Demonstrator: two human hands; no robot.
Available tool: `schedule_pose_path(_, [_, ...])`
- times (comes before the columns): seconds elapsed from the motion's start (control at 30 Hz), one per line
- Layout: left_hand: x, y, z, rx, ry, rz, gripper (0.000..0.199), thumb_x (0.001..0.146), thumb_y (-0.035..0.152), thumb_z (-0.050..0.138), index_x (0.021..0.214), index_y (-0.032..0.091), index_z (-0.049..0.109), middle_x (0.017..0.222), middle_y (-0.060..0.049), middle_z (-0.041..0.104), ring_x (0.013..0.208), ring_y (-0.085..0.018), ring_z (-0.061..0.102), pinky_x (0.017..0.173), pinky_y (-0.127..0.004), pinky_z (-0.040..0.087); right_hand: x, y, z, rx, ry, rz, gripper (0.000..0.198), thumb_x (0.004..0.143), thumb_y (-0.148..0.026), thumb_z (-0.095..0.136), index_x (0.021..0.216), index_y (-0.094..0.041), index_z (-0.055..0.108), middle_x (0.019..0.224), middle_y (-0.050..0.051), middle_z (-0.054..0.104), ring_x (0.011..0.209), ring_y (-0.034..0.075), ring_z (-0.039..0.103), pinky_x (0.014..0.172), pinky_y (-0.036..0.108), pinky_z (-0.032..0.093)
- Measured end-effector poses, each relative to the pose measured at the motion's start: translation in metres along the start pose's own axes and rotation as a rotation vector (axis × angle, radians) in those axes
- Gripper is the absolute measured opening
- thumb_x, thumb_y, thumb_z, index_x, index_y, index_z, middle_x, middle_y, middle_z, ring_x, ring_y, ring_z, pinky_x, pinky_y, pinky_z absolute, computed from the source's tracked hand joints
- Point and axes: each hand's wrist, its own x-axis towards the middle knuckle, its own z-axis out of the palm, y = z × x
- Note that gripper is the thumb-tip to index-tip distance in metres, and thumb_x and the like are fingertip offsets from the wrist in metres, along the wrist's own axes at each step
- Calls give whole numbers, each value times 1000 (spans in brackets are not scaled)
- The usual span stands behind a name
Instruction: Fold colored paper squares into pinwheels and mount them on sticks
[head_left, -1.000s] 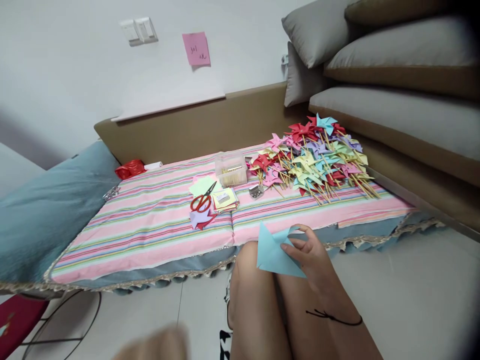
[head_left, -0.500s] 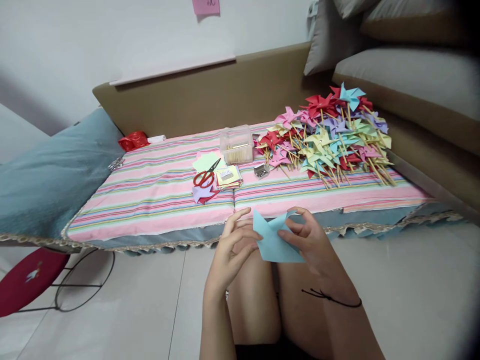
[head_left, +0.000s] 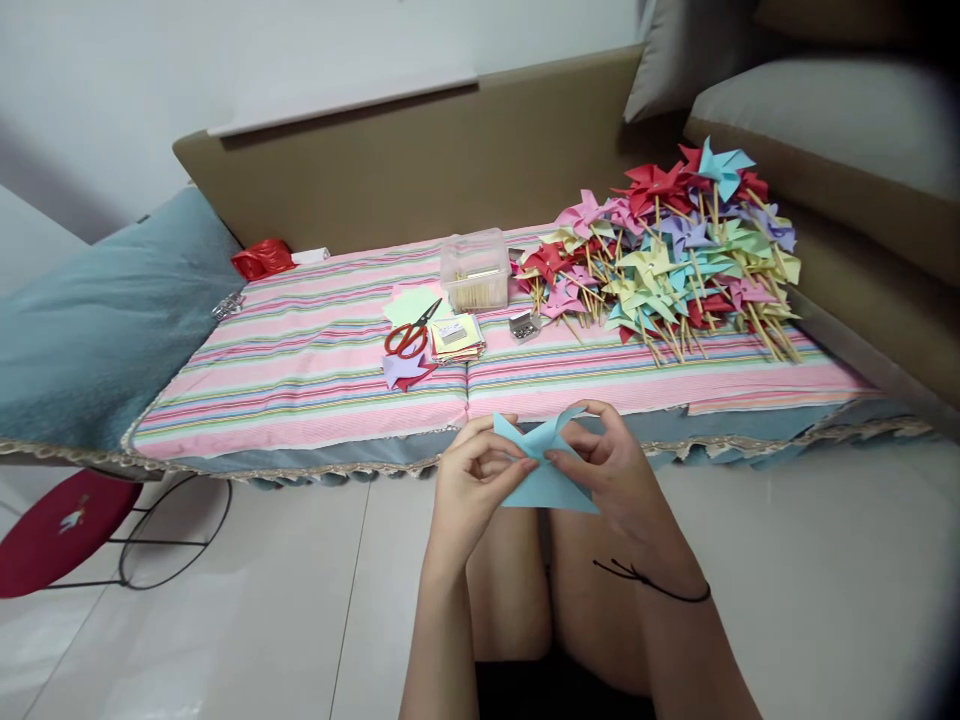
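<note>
A light blue sheet of paper, slit and with a corner bent over at the upper right, is held above my lap. My left hand pinches it from the left, thumb and forefinger near the paper's middle. My right hand grips the right side, its thumb close to the centre and the other fingers behind the bent corner. Both thumbs almost meet. Fingers behind the paper are partly hidden.
On the striped cover lie red-handled scissors, a stack of coloured paper, a small box of metal pieces, a clear box of sticks and a pile of pinwheels. A red stool stands at left.
My left hand has closed in on the paper's middle, its thumb and forefinger now pinching there. My right hand keeps its hold. The camera view has tilted down slightly.
</note>
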Motion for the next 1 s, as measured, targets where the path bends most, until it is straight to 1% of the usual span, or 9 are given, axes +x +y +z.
schedule_pose_path(0.13, [0, -3, -1, 34, 5, -18, 14, 68, 25, 76, 69, 15, 66, 105, -8, 58, 59, -5, 52, 45, -18, 40, 1, 0, 0, -41, -23, -6, 61, 57, -28, 83, 102, -27, 41, 64, -6, 70, 53, 14, 60, 52, 24, 45])
schedule_pose_path(0.23, [0, -4, 0, 48, 11, -50, 17, 69, 24, 75, 69, 14, 61, 103, -8, 60, 49, 0, 41, 40, -17, 30, 1, 1, 0, -65, -28, -10, 62, 56, -24, 83, 102, -27, 41, 66, -5, 71, 56, 14, 61, 54, 24, 46])
schedule_pose_path(0.33, [1, -4, 4, -53, 40, -105, 26, 67, 22, 76, 76, 17, 51, 98, -3, 63, 44, 2, 37, 38, -15, 25, 1, 3, 0, -77, -18, -3, 63, 56, -24, 84, 102, -27, 41, 67, -5, 72, 57, 15, 62, 53, 24, 45])
schedule_pose_path(0.4, [2, -4, 8, -154, 99, -120, 42, 64, 20, 78, 85, 22, 42, 92, 1, 63, 45, 0, 43, 40, -14, 28, 1, 3, 1, -73, -10, -6, 60, 59, -26, 83, 102, -28, 41, 67, -5, 72, 56, 15, 62, 52, 24, 45])
schedule_pose_path(0.47, [3, -4, 10, -218, 153, -137, 55, 62, 19, 79, 93, 25, 35, 87, 4, 63, 50, -3, 52, 46, -14, 35, 1, 3, 2, -58, -6, -14, 58, 61, -27, 81, 102, -28, 41, 68, -5, 72, 57, 15, 62, 53, 24, 46])
schedule_pose_path(0.53, [3, -4, 11, -236, 164, -172, 60, 62, 20, 79, 99, 27, 32, 78, 6, 63, 52, -5, 55, 50, -16, 39, 1, 4, 2, -32, -9, -21, 57, 62, -27, 81, 102, -28, 41, 70, -5, 73, 59, 15, 63, 56, 25, 47])
schedule_pose_path(0.67, [1, -2, 10, -204, 132, -234, 59, 66, 24, 77, 104, 26, 33, 60, 9, 60, 47, -6, 52, 49, -16, 37, 2, 7, 2, -15, -11, -22, 58, 63, -28, 81, 105, -28, 41, 73, -3, 73, 62, 16, 64, 58, 26, 48])
schedule_pose_path(0.83, [-1, -1, 10, -168, 158, -212, 57, 68, 23, 76, 105, 25, 33, 57, 9, 60, 43, -5, 45, 46, -15, 34, 3, 12, 1, -29, -15, -30, 58, 64, -27, 81, 105, -28, 40, 75, -3, 74, 63, 15, 65, 57, 26, 48])
schedule_pose_path(1.0, [0, -5, 11, -150, 190, -174, 58, 67, 22, 75, 106, 25, 33, 57, 9, 61, 42, -5, 44, 45, -15, 34, 3, 12, 3, -26, 4, -34, 56, 64, -28, 80, 104, -28, 41, 74, -3, 73, 64, 16, 66, 58, 26, 49])
